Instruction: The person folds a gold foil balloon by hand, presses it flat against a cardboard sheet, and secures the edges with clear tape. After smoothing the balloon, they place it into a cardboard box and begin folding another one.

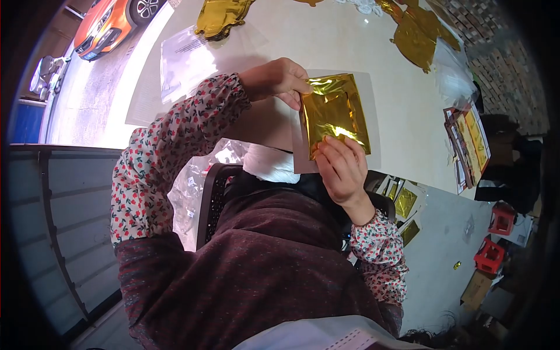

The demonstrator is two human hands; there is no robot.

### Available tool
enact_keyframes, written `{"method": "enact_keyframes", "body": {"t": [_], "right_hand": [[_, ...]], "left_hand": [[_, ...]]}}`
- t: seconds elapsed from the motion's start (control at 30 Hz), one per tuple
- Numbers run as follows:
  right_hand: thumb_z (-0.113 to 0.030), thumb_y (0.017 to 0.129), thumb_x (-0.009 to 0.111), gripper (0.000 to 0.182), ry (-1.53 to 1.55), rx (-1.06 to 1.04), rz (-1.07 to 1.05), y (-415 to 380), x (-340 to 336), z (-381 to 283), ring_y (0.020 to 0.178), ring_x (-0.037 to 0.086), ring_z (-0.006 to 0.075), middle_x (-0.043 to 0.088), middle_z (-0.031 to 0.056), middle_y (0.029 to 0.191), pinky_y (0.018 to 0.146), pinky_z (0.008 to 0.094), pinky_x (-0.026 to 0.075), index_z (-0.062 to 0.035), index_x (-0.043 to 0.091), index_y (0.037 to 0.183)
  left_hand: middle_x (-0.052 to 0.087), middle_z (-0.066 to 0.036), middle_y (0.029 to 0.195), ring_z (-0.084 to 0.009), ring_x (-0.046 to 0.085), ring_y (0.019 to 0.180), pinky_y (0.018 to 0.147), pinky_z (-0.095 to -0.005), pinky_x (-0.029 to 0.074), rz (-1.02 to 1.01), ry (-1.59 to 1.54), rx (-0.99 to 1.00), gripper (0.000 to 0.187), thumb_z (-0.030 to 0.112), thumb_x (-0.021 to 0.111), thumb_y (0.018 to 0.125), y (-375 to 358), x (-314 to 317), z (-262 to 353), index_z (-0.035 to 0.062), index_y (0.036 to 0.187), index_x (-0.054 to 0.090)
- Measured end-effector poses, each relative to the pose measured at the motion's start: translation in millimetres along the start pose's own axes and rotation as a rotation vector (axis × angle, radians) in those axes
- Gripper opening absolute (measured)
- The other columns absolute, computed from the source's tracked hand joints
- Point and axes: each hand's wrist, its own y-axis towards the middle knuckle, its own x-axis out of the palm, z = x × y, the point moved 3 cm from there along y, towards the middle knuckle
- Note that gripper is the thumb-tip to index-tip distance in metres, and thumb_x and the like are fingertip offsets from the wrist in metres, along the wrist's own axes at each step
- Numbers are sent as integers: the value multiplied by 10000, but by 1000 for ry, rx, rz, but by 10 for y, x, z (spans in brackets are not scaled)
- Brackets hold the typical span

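A folded gold foil packet (pixel 335 111) is held above the pale table, over a clear plastic sheet (pixel 371 105). My left hand (pixel 280 83) pinches the packet's upper left corner between thumb and fingers. At its lower edge, my right hand (pixel 343 169) grips the foil, with the fingers lying over the front. The foil is shiny and roughly rectangular, with creases across its surface. Both forearms wear floral sleeve covers.
Clear plastic bags (pixel 189 61) and a gold foil piece (pixel 221 17) lie at the table's upper left. More gold foil (pixel 417 38) is at the upper right. Stacked printed packs (pixel 468 146) sit by the right edge. Red stools (pixel 489 255) stand on the floor.
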Motion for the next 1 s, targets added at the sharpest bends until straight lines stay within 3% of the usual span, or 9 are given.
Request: {"method": "enact_keyframes", "body": {"t": [0.4,0.5,0.6,0.7,0.8,0.83,1.0], "right_hand": [[-55,735,685,99,140,29,-42,-17,33,38,1020,652,220,662,77,1028,958,440,459,-38,674,832],[-51,733,683,113,154,43,-58,7,15,45,1016,648,219,660,77,1032,964,438,454,-36,673,844],[-49,730,680,127,160,61,-68,25,1,42,1012,645,219,658,76,1027,969,437,450,-39,674,856],[-51,727,675,133,182,73,-72,44,-12,56,1003,644,220,656,75,1019,968,435,450,-42,675,860],[-51,725,667,134,184,79,-68,49,-17,50,999,643,220,653,77,1018,966,430,452,-42,675,859],[-51,725,664,134,184,75,-63,59,-11,50,998,643,220,651,78,1018,964,429,453,-42,675,858],[-57,736,679,159,185,65,-87,69,-10,61,1000,641,230,646,87,1017,962,429,454,-32,675,894]], "left_hand": [[680,-93,911,-128,662,728,665,-250,563,104,107,123,306,194,617,931,-43,51,4,-51,1107,567],[676,-117,969,-181,666,776,679,-294,557,125,230,191,363,184,674,896,-17,62,-14,-32,1153,537],[656,-152,1062,-283,647,880,746,-375,546,594,865,744,429,188,732,845,-159,213,-8,7,1176,528],[587,-177,1231,-376,582,1080,888,-439,510,603,982,945,548,221,776,798,-395,375,-118,40,1242,509],[508,-186,1356,-384,503,1237,997,-460,448,566,959,832,663,269,775,802,-516,609,-106,48,1339,456],[488,-198,1349,-385,434,1316,1089,-458,361,548,1013,733,732,409,738,810,-542,641,-116,44,1365,431],[418,-214,1434,-383,376,1362,1123,-466,309,508,1067,659,827,508,692,819,-525,637,-204,9,1404,386]]}}
